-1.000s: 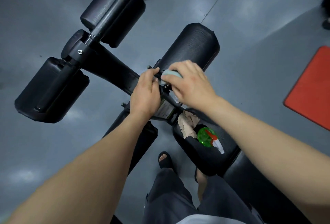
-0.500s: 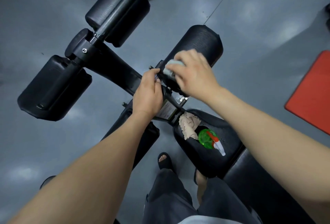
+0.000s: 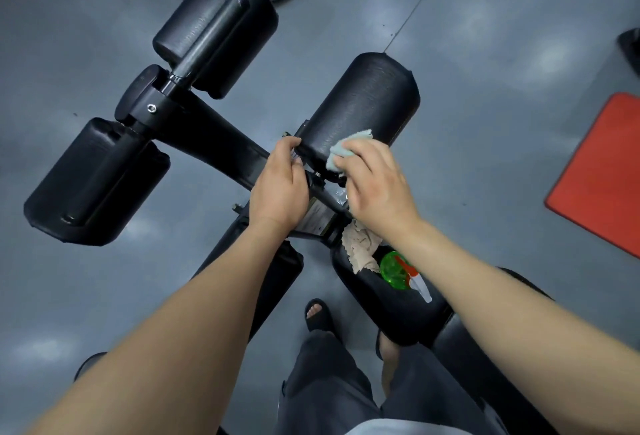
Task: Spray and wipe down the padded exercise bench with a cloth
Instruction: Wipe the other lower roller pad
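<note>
Pale-blue cloth [image 3: 346, 147] sat bunched under your right hand's [image 3: 377, 188] curled fingers, on the roller pad's [image 3: 363, 102] near end. Your left hand [image 3: 280, 188] gripped the frame [image 3: 221, 143] alongside. A slack pinch risked it slipping off the curved padding.

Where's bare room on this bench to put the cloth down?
Free: seat pad, near half, below the spray bottle; roller pad, far end, beyond the blue cloth. Crowded: seat front by beige rag; left hand and right hand at frame joint.

Right hand [image 3: 374, 185] holds pale blue cloth [image 3: 346, 147] against black roller pad [image 3: 363, 102]; left hand [image 3: 280, 188] grips frame [image 3: 221, 147] beside it; spray bottle [image 3: 394, 268] on seat [image 3: 381, 313].
</note>
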The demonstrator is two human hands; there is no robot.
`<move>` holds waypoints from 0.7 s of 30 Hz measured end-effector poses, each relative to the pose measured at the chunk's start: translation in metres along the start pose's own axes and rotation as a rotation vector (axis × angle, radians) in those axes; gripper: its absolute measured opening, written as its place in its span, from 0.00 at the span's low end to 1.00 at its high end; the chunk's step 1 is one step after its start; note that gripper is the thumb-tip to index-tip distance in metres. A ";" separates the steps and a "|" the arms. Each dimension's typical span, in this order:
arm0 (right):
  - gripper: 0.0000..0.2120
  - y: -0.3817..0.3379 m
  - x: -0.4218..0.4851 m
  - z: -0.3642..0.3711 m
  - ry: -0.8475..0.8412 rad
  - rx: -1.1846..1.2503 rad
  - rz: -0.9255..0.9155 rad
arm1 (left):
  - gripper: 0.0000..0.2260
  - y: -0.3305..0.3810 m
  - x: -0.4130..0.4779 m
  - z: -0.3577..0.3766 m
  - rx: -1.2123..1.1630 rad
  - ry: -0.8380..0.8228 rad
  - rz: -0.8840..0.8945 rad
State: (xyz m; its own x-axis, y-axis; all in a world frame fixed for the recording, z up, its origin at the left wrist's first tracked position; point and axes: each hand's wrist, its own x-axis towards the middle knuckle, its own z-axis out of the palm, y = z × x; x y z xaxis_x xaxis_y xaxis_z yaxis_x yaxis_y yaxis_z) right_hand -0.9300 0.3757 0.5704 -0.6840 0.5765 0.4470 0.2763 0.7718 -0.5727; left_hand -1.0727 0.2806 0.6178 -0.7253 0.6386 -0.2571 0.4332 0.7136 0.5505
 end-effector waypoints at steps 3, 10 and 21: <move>0.17 0.024 0.015 -0.006 -0.011 -0.031 0.023 | 0.14 0.000 0.000 0.000 -0.016 0.008 0.017; 0.14 0.079 0.090 -0.032 0.066 -0.003 0.366 | 0.13 0.000 -0.001 0.001 -0.016 0.026 0.033; 0.06 0.064 0.038 -0.017 0.241 0.080 0.616 | 0.21 -0.001 0.002 0.001 -0.003 0.003 0.004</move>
State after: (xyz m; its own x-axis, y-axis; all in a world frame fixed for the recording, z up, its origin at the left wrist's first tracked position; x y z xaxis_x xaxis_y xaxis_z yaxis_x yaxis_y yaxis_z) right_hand -0.9268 0.4519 0.5622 -0.2444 0.9567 0.1580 0.5105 0.2655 -0.8178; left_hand -1.0740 0.2814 0.6160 -0.7251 0.6405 -0.2528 0.4341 0.7102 0.5542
